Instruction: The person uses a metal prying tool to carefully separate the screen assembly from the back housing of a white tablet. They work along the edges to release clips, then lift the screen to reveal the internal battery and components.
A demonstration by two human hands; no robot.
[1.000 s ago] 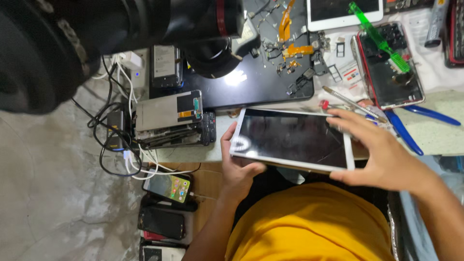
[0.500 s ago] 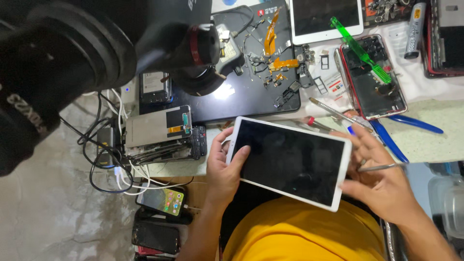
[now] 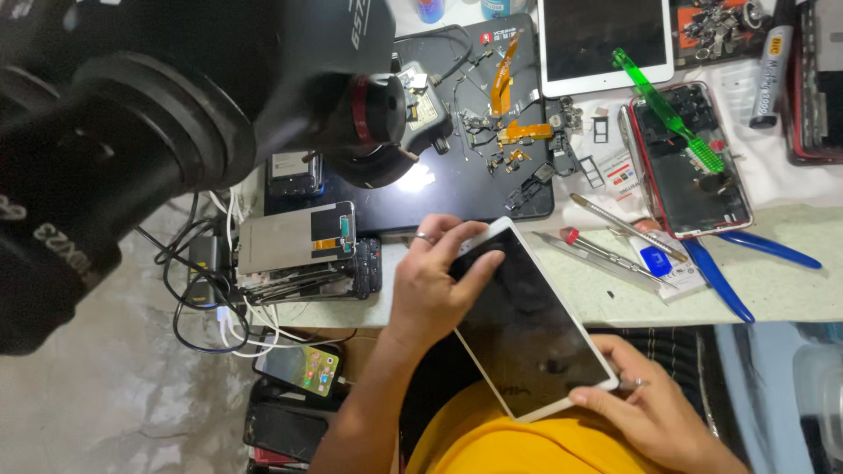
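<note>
Head view, white-framed tablet (image 3: 527, 329) held tilted over the bench edge (image 3: 773, 303), left hand (image 3: 430, 285) gripping its upper corner, right hand (image 3: 654, 412) gripping its lower corner, metal tweezers (image 3: 619, 226) and blue-handled tool (image 3: 716, 281) beside the tablet, opened phone (image 3: 694, 167) beyond them.

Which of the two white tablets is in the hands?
The tilted tablet at the desk edge, gripped by the left hand and right hand. The other tablet lies flat, untouched, further back.
</note>
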